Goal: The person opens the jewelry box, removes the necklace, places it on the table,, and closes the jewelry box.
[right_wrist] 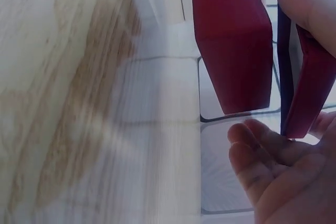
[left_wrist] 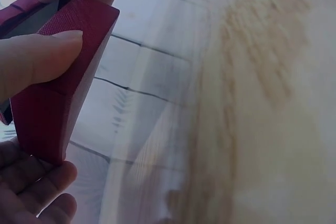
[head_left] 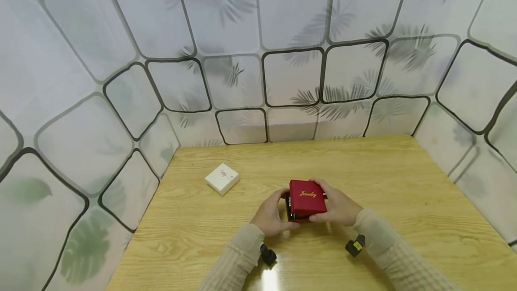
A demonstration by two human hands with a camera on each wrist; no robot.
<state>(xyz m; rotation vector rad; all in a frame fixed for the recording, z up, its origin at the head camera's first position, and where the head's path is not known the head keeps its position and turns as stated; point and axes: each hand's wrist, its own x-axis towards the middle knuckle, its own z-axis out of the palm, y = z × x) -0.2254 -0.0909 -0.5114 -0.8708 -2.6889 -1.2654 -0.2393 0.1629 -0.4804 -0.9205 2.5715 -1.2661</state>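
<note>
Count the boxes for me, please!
2: the red box, held between the left hand and right hand, and the white box, on the table to their left.

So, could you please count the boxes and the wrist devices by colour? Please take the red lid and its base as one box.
Red: 1 (red box, held by left hand and right hand)
White: 1 (white box, on the table)
Black: 2 (left wrist device, right wrist device)
Total: 4
</note>
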